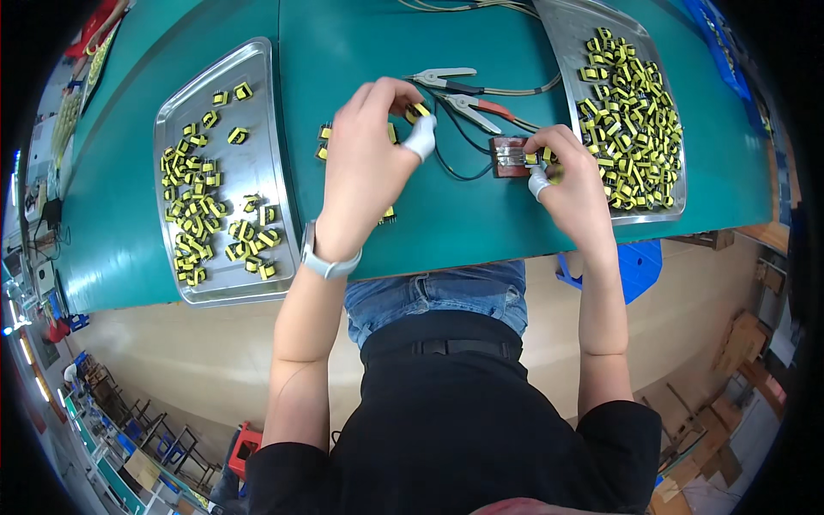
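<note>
1. Fingers of the left hand (pixel 365 163) pinch one small yellow-and-black part (pixel 420 110) above the green table (pixel 481 215).
2. Right hand (pixel 573 184) is closed on another part, pressing it at the small red test block (pixel 510 158), wired to two clips (pixel 459 93).
3. Left tray (pixel 257 86) holds a moderate scatter of parts; the right tray (pixel 566 34) is heaped, so I judge much remains.
4. A few parts (pixel 324 142) lie loose beside the left hand.
</note>
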### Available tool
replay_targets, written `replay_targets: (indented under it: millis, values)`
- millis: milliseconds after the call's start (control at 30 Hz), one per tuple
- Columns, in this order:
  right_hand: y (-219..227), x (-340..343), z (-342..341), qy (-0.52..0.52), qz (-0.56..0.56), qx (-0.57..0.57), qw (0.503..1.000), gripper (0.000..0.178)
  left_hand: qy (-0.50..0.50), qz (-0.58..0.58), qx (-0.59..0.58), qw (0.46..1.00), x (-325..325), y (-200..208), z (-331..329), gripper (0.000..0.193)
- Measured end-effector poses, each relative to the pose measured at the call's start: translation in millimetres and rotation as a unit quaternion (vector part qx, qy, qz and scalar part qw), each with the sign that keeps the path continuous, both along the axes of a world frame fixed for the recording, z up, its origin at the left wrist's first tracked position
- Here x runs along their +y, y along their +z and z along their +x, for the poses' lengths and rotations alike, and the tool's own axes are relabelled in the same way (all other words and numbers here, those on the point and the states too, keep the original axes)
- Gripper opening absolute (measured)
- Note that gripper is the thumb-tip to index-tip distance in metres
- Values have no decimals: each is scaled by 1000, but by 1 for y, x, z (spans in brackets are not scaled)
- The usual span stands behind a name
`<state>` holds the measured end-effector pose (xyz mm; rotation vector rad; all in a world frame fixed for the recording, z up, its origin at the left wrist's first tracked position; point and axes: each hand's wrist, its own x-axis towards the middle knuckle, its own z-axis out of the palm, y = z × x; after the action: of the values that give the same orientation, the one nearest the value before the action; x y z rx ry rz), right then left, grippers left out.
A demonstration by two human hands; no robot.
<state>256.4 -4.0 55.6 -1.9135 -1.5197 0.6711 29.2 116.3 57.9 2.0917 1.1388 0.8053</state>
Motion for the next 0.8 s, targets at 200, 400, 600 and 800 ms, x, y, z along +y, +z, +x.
replay_targets:
  millis: [200,400,600,800]
  values:
    - [-2,2,-2,5,15,-5,1000,29,-35,4,-74,997,-33,5,-12,40]
    - [-10,1,2,-3,52,6,999,30,-69,2,-105,992,-49,2,-13,42]
    - [-5,-4,-3,-17,-77,402,912,48,-83,-26,-150,985,-56,-2,-13,45]
    - [-9,-14,-36,43,-111,698,706,47,-107,-70,-251,959,-66,-12,-4,47]
